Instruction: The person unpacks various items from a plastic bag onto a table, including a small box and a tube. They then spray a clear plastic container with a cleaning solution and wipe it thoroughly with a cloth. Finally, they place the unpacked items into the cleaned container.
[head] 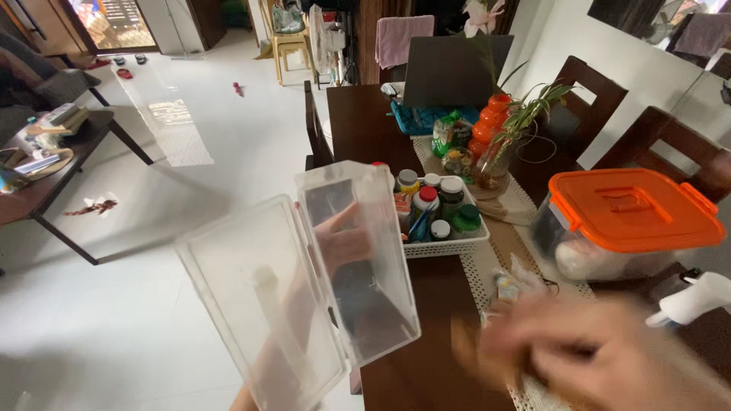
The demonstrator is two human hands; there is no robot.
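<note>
Left hand holds open clear box (right hand blurred).

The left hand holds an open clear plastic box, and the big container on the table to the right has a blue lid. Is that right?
Not quite. The head view shows the container's lid is orange, not blue. The rest stands: the left hand holds the open clear plastic box, and the container sits on the table to the right.

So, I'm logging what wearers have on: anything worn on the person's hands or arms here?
Both are bare. The left hand, seen through clear plastic, shows no glove, ring or sleeve. The right hand is motion-blurred; no glove or sleeve shows, finer details unclear.
</note>
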